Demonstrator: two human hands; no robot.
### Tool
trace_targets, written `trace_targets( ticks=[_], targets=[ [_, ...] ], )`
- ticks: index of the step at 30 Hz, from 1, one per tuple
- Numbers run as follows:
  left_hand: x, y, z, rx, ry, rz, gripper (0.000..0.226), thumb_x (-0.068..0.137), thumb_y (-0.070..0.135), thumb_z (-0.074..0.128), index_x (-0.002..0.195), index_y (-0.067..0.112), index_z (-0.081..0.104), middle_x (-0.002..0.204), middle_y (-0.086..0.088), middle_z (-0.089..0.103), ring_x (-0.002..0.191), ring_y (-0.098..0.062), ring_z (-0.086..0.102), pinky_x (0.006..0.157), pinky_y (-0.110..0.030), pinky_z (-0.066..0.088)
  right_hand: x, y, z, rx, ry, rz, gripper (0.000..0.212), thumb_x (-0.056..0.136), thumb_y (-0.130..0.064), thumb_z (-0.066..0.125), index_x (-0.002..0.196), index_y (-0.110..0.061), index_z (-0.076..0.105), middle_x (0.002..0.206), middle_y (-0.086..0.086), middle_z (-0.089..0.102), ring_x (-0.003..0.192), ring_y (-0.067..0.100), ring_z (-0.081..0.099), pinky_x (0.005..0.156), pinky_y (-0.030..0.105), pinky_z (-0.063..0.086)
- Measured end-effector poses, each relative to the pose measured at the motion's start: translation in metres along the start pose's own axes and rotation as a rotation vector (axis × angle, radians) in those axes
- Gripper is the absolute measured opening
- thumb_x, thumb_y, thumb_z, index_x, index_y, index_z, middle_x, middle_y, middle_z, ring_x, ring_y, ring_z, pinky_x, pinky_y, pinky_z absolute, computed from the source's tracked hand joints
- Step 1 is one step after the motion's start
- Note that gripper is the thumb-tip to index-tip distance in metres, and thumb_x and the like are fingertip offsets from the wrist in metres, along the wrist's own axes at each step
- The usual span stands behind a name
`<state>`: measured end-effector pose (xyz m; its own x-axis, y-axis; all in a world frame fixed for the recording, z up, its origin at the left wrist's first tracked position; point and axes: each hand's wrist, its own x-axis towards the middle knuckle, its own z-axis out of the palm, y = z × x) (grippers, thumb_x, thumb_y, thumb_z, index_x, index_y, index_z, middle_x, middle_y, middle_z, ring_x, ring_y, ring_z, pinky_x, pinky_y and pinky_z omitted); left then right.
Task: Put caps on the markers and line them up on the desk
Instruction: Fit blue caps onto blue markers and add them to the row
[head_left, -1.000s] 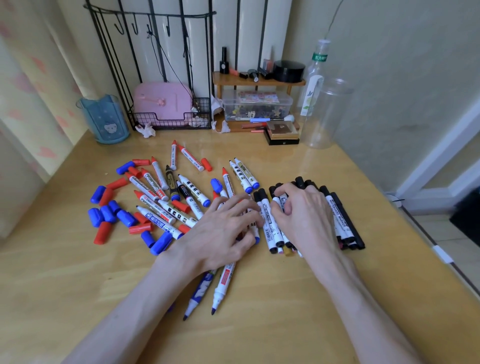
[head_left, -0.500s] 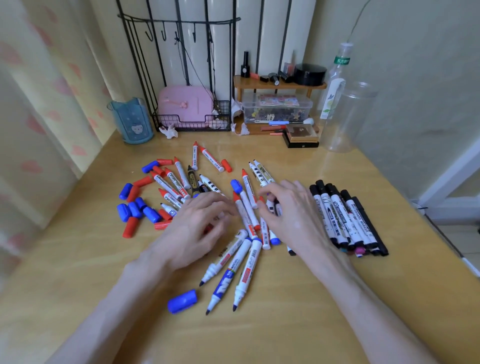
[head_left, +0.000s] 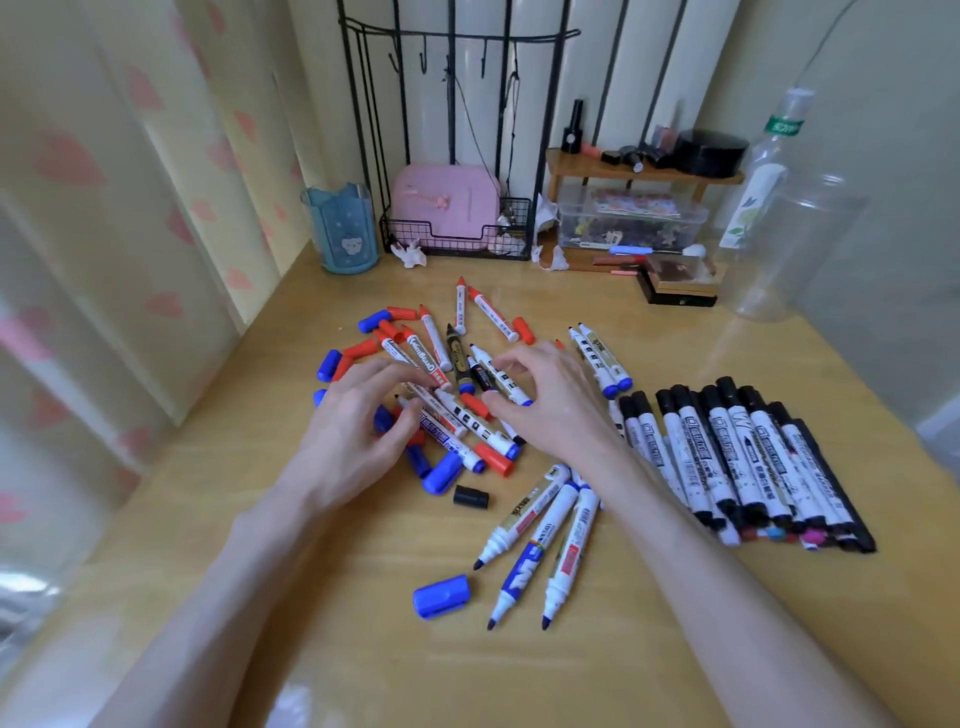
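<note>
The hands hide part of the loose marker pile (head_left: 431, 358) at mid-desk. The left hand (head_left: 358, 431) and right hand (head_left: 550, 400) curl over it, but whether either grips anything cannot be told. By the desk's (head_left: 415, 686) right edge, the capped row (head_left: 737, 457) lies side by side, caps toward the far edge.

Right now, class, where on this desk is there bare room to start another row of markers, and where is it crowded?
Bare desk lies on the near side of the loose blue cap, and behind the black-capped marker row, up to the clear jar. Crowded: the mixed pile of markers and caps.
</note>
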<state>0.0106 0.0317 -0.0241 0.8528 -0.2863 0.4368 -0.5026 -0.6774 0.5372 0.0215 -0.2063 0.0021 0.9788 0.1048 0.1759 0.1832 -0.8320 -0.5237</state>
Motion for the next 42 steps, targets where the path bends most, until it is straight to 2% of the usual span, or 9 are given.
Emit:
trace_targets(
  ticks=[6,14,16,19,22,27,32,36,42],
  targets=[
    [0.0,-0.003,-0.008,0.052,0.025,-0.01,0.018,0.101,0.019,0.061,0.117,0.022,0.068,0.121,0.006,0.064,0.114,-0.017,0.061,0.097,-0.035,0.048,0.016,0.023,-0.016,-0.01,0.077,0.065,0.02,0.103,-0.028,0.058,0.117,-0.03,0.073,0.119,-0.003,0.064,0.121,0.023,0.05,0.105,0.039,0.039],
    [0.0,0.004,-0.011,0.036,-0.001,0.022,0.012,0.099,0.023,0.064,0.107,0.026,0.072,0.111,0.011,0.066,0.106,-0.01,0.061,0.093,-0.035,0.05,0.006,0.022,-0.027,-0.056,-0.117,0.008,0.01,0.09,-0.049,0.074,0.095,-0.041,0.079,0.118,-0.016,0.054,0.128,0.018,0.034,0.103,0.036,0.02],
    [-0.001,0.009,-0.012,-0.049,-0.081,0.054,0.004,0.093,0.032,0.073,0.096,0.03,0.075,0.102,0.015,0.066,0.1,-0.01,0.062,0.09,-0.033,0.051,0.004,0.015,-0.019,-0.116,-0.088,-0.004,0.018,0.084,-0.055,0.077,0.086,-0.038,0.078,0.117,-0.013,0.056,0.123,0.017,0.036,0.105,0.038,0.024],
    [-0.007,0.015,-0.009,-0.117,-0.246,0.099,0.026,0.08,0.062,0.078,0.09,0.037,0.077,0.1,0.017,0.06,0.101,-0.011,0.057,0.089,-0.025,0.047,0.004,0.007,-0.008,-0.261,-0.044,-0.023,0.027,0.081,-0.062,0.077,0.08,-0.035,0.079,0.113,-0.009,0.06,0.119,0.02,0.039,0.098,0.033,0.025],
    [-0.009,0.017,0.005,0.003,-0.323,0.198,0.041,0.072,0.074,0.075,0.093,0.038,0.079,0.098,0.016,0.054,0.095,-0.006,0.048,0.085,-0.024,0.044,0.005,0.004,-0.005,-0.301,-0.037,-0.003,0.03,0.081,-0.063,0.076,0.079,-0.034,0.079,0.11,-0.006,0.06,0.114,0.022,0.039,0.1,0.034,0.03],
    [-0.01,0.028,0.014,-0.02,-0.301,0.232,0.034,0.085,0.066,0.069,0.095,0.034,0.077,0.092,0.019,0.06,0.09,-0.005,0.051,0.08,-0.02,0.043,0.0,-0.004,-0.003,-0.314,0.034,0.049,0.026,0.084,-0.05,0.076,0.081,-0.024,0.079,0.101,-0.003,0.059,0.111,0.022,0.048,0.093,0.033,0.04],
    [-0.009,0.035,0.004,-0.286,-0.181,-0.003,0.021,0.097,0.043,0.065,0.103,0.023,0.064,0.081,0.014,0.075,0.069,-0.011,0.068,0.07,-0.028,0.055,-0.011,0.002,-0.032,-0.036,0.118,0.081,0.021,0.097,-0.042,0.068,0.103,-0.023,0.072,0.092,-0.01,0.072,0.088,0.012,0.069,0.077,0.03,0.056],
    [-0.009,0.033,0.008,-0.32,-0.118,-0.071,0.015,0.101,0.033,0.065,0.108,0.022,0.059,0.081,0.007,0.076,0.069,-0.019,0.071,0.07,-0.042,0.059,-0.042,0.017,-0.056,0.127,0.079,-0.024,0.023,0.104,-0.024,0.06,0.122,-0.029,0.073,0.104,-0.015,0.069,0.086,-0.008,0.062,0.069,0.008,0.043],
    [-0.009,0.036,0.01,-0.376,-0.122,-0.112,0.013,0.101,0.028,0.066,0.109,0.02,0.059,0.081,0.004,0.076,0.062,-0.021,0.067,0.068,-0.046,0.06,-0.07,0.048,-0.054,0.058,0.236,-0.209,0.027,0.102,-0.004,0.058,0.116,-0.021,0.074,0.093,-0.029,0.056,0.096,-0.005,0.053,0.082,0.007,0.037]
  ],
)
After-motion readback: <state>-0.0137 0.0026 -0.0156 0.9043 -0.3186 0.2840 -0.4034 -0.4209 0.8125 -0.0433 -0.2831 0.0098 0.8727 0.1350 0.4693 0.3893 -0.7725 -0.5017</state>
